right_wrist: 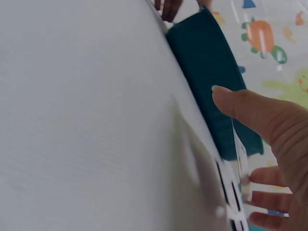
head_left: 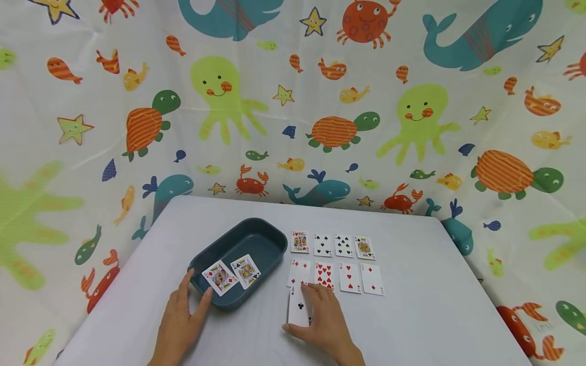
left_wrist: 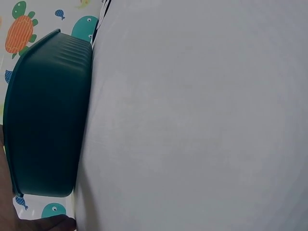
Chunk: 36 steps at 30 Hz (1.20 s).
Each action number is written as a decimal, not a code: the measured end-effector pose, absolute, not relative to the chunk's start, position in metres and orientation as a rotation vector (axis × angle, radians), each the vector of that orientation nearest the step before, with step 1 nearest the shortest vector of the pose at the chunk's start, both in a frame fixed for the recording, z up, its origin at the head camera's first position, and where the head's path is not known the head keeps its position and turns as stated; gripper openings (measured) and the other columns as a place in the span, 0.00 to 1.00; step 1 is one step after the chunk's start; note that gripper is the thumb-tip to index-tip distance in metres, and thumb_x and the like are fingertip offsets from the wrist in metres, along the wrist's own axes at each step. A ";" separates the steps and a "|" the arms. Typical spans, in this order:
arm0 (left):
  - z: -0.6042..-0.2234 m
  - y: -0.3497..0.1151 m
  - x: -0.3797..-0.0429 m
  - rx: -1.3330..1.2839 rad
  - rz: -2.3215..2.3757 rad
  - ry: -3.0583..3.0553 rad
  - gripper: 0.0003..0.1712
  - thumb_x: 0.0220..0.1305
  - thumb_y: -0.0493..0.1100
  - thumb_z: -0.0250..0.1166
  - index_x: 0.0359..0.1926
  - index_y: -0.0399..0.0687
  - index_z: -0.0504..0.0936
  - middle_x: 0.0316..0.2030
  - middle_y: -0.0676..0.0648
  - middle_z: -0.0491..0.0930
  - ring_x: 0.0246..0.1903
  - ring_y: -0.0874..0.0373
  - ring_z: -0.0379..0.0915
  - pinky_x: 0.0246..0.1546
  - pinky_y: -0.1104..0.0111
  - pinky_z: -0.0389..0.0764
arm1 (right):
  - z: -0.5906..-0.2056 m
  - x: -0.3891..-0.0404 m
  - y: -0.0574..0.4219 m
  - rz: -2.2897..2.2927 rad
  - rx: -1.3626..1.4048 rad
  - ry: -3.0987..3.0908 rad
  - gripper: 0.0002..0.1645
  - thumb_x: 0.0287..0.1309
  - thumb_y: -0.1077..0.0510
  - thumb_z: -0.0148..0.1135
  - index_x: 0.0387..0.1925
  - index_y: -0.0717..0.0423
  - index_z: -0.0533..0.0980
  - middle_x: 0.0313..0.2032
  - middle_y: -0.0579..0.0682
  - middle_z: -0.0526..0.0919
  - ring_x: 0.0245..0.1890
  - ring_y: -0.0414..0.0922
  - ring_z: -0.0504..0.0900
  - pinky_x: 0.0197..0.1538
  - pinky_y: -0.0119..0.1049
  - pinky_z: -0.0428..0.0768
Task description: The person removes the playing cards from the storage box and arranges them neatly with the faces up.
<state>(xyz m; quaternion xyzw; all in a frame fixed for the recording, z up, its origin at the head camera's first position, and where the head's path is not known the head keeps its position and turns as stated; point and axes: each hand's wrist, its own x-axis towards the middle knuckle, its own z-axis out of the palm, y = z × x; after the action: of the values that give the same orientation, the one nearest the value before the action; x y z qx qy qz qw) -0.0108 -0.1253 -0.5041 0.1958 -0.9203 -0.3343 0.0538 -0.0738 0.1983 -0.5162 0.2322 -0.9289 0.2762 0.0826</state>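
My right hand pinches a playing card, the ace of clubs, by its edges between thumb and fingers. In the right wrist view the card shows nearly edge-on, above its shadow on the table. My left hand touches the near left corner of a dark teal tray, its fingers along the outer side and its thumb by the near end. Inside the tray lie two face cards, a red-suited one and a black-suited one.
Right of the tray, face-up cards lie in two rows. A face card of hearts starts the far row; the near row includes many-pip hearts and a two of diamonds. A sea-animal curtain hangs behind the white table.
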 end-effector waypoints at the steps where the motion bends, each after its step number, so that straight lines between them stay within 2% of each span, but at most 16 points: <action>1: -0.504 -0.125 -0.011 0.596 -1.018 -2.796 0.49 0.75 0.69 0.51 0.82 0.53 0.41 0.68 0.22 0.60 0.67 0.23 0.60 0.63 0.32 0.65 | -0.519 -0.071 0.197 0.808 0.679 -2.782 0.56 0.41 0.22 0.73 0.64 0.51 0.75 0.59 0.48 0.78 0.61 0.50 0.74 0.64 0.52 0.74; 5: -0.505 -0.126 -0.010 0.588 -1.019 -2.781 0.49 0.75 0.68 0.52 0.82 0.53 0.42 0.68 0.22 0.61 0.66 0.23 0.60 0.63 0.32 0.65 | -0.525 -0.062 0.193 0.758 0.634 -2.834 0.58 0.40 0.19 0.71 0.66 0.49 0.74 0.61 0.47 0.76 0.63 0.49 0.71 0.68 0.52 0.71; 10: -0.505 -0.126 -0.011 0.578 -1.020 -2.768 0.49 0.75 0.67 0.52 0.82 0.52 0.42 0.68 0.22 0.61 0.67 0.23 0.60 0.62 0.32 0.66 | -0.528 -0.057 0.188 0.746 0.636 -2.857 0.58 0.39 0.22 0.74 0.67 0.49 0.74 0.64 0.49 0.75 0.66 0.51 0.69 0.70 0.52 0.67; 17: -0.505 -0.126 -0.012 0.597 -1.024 -2.782 0.49 0.75 0.68 0.51 0.82 0.53 0.41 0.68 0.22 0.60 0.67 0.23 0.60 0.63 0.32 0.65 | -0.529 -0.057 0.186 0.724 0.667 -2.824 0.57 0.38 0.23 0.76 0.66 0.49 0.74 0.64 0.50 0.75 0.64 0.53 0.70 0.68 0.53 0.70; 28: -0.505 -0.125 -0.010 0.581 -1.010 -2.759 0.48 0.75 0.67 0.53 0.82 0.53 0.43 0.67 0.22 0.62 0.66 0.24 0.61 0.63 0.33 0.66 | -0.527 -0.059 0.186 0.720 0.676 -2.903 0.58 0.40 0.21 0.73 0.68 0.48 0.72 0.67 0.50 0.73 0.67 0.53 0.69 0.71 0.53 0.68; 36: -0.506 -0.125 -0.010 0.576 -1.000 -2.753 0.48 0.75 0.66 0.52 0.82 0.53 0.43 0.67 0.22 0.62 0.66 0.23 0.61 0.63 0.32 0.65 | -0.522 -0.060 0.186 0.799 0.717 -2.836 0.56 0.46 0.19 0.68 0.67 0.50 0.73 0.65 0.50 0.75 0.65 0.51 0.72 0.67 0.54 0.72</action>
<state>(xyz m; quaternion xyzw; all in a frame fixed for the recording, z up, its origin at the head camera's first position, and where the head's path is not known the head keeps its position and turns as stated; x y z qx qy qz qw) -0.0100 -0.1252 -0.5059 0.1923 -0.9194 -0.3340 0.0783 -0.0600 0.1860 -0.5222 0.2360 -0.9339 0.2629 0.0546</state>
